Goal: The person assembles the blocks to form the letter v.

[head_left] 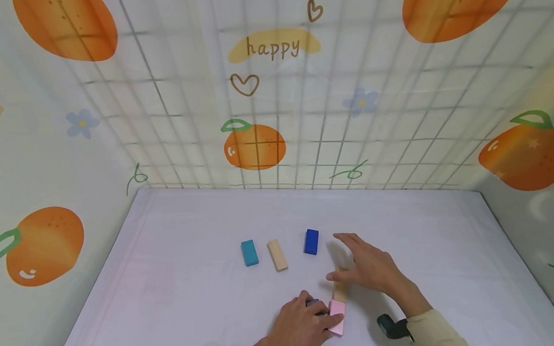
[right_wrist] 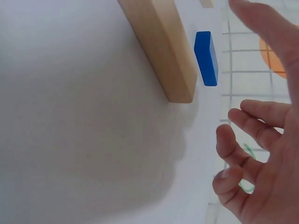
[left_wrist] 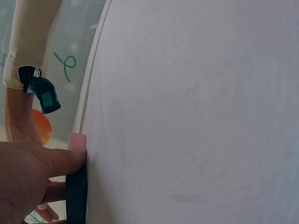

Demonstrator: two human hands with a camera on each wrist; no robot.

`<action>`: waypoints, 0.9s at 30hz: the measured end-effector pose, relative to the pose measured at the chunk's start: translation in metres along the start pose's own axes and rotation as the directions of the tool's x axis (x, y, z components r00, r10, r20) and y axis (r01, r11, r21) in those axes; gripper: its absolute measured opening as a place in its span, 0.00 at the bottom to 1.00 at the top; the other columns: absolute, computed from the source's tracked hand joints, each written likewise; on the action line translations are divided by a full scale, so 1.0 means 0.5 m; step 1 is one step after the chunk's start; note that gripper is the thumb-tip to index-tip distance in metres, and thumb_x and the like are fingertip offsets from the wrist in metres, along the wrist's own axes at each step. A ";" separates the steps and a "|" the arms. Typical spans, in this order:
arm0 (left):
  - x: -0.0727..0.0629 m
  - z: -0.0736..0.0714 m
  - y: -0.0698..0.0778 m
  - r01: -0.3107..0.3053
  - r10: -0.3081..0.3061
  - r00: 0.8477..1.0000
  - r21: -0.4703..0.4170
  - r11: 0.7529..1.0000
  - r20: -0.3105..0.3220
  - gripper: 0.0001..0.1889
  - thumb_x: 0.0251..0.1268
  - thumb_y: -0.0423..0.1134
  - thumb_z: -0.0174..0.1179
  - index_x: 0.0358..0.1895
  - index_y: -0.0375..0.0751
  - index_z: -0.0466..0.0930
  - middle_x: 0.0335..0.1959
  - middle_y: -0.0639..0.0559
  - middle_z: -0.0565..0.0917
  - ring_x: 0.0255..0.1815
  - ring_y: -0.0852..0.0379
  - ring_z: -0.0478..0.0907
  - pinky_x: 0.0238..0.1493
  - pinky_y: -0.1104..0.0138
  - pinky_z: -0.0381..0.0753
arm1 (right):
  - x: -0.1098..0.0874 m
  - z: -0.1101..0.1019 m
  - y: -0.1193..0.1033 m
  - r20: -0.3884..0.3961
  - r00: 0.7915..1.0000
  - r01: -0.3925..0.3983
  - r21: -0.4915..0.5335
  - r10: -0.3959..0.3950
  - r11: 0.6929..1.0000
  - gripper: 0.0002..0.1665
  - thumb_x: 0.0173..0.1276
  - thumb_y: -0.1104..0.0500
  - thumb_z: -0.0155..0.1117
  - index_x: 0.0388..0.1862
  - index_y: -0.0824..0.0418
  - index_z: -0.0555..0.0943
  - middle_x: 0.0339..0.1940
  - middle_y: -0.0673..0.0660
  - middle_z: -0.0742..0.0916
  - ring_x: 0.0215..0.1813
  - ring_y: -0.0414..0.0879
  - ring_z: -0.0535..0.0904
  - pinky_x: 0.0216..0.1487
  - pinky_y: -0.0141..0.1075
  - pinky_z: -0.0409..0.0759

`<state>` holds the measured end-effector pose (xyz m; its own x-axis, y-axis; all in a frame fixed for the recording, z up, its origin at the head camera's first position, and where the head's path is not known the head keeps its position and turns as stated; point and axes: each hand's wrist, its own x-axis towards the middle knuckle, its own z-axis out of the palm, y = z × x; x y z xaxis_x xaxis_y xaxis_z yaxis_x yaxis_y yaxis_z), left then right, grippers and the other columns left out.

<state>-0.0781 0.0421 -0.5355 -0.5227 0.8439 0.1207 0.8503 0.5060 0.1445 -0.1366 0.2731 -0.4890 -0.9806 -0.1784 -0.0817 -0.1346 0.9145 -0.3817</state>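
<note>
My left hand (head_left: 301,326) bends over a dark block (head_left: 312,302), which its fingers partly cover. Its thumb lies across a pink block (head_left: 337,309) alongside. The left wrist view has the thumb and a finger pinching the dark block (left_wrist: 76,196), with the pink block's end (left_wrist: 77,141) just past it. A natural wood block (head_left: 339,293) continues in line from the pink block's far end. My right hand (head_left: 374,267) hovers by that wood block, thumb and fingers spread and holding nothing. In the right wrist view the wood block (right_wrist: 161,46) stands apart from the right fingers (right_wrist: 254,128).
Farther back on the white table (head_left: 193,293) lie a teal block (head_left: 249,253), another wood block (head_left: 277,255) and a blue block (head_left: 311,242). A dark wrist camera (head_left: 393,327) sits at the right sleeve. Printed cloth walls (head_left: 196,136) border the table at the back and sides.
</note>
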 end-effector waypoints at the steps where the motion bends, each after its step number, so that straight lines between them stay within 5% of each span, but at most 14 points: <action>1: 0.000 0.000 -0.001 0.001 -0.001 1.000 0.000 1.000 0.005 0.21 0.73 0.55 0.59 0.67 0.70 0.77 0.52 0.68 0.84 0.50 0.66 0.77 0.55 0.67 0.77 | 0.003 0.000 0.001 0.003 1.000 0.002 -0.001 -0.002 1.000 0.61 0.50 0.26 0.75 0.75 0.55 0.67 0.72 0.62 0.74 0.59 0.61 0.80 0.44 0.64 0.78; 27: 0.001 -0.004 -0.005 0.014 -0.013 0.999 -0.022 1.000 0.041 0.22 0.74 0.56 0.57 0.69 0.73 0.74 0.54 0.70 0.82 0.53 0.65 0.77 0.57 0.65 0.78 | 0.060 0.015 0.006 0.055 0.998 -0.021 0.031 0.019 0.999 0.64 0.48 0.27 0.76 0.77 0.57 0.64 0.74 0.65 0.71 0.68 0.66 0.72 0.55 0.69 0.73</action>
<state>-0.0805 0.0409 -0.5339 -0.5306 0.8440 0.0781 0.8415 0.5135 0.1678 -0.1652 0.2679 -0.4996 -0.9736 -0.1807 -0.1392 -0.1098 0.9062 -0.4084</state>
